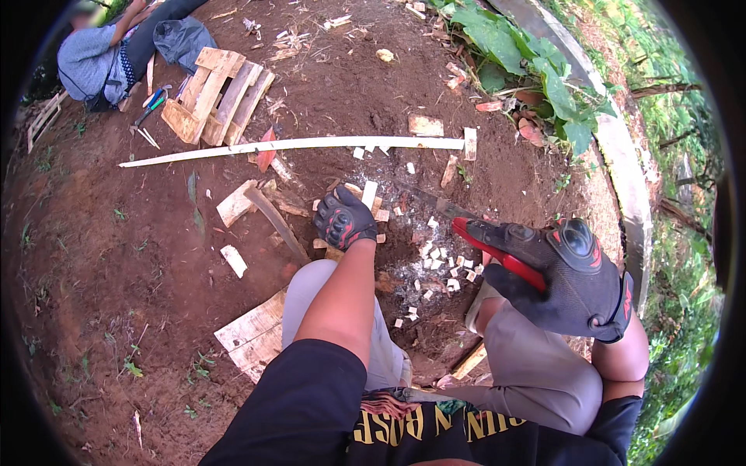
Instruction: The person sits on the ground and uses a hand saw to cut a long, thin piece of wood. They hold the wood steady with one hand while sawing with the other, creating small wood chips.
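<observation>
My right hand [563, 260], in a black padded glove, is wrapped round the red and black handle of a hand saw [447, 206]. Its thin blade reaches left, towards the wood by my other hand. My left hand [343, 219], gloved the same way, is closed and presses down on wood in front of my left knee. A pale wood strip [369, 194] sticks out just beside its fingers. What the fingers grip is mostly hidden beneath them. Several small cut wood cubes [453, 285] lie scattered on sawdust below the blade.
A long pale wood strip [311, 144] lies across the dirt ahead. Beyond it, at the left, stands a stack of pallet wood [217, 97], near a seated person [97, 62] and a blue-handled tool [155, 101]. Leafy plants [536, 62] and a concrete edge [622, 163] border the right.
</observation>
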A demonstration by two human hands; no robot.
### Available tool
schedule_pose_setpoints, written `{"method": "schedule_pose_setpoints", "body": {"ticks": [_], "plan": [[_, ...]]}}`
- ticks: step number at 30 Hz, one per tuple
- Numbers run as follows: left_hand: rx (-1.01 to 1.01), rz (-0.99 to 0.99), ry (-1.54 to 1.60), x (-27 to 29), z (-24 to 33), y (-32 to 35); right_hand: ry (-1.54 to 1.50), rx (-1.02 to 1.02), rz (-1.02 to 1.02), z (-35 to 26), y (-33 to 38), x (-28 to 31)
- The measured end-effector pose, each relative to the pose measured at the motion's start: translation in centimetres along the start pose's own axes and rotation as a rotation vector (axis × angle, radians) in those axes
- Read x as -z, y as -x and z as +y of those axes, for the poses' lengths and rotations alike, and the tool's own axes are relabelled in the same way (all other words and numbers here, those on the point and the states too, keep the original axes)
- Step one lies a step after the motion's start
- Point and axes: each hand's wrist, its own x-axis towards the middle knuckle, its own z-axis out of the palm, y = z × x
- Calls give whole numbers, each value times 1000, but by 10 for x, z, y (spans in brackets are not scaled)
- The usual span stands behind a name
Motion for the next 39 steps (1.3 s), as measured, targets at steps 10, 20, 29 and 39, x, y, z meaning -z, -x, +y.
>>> {"method": "schedule_pose_setpoints", "body": {"ticks": [10, 20, 29, 39], "plan": [[-24, -18, -7, 0, 5, 4, -87, 141, 92, 16, -3, -59], [-68, -6, -14, -12, -4, 3, -203, 81, -38, 18, 4, -65], [-8, -62, 50, -4, 1, 5, -13, 27, -31, 26, -17, -74], [-6, -70, 53, 0, 16, 1, -83, 103, -20, 48, -33, -77]]}}
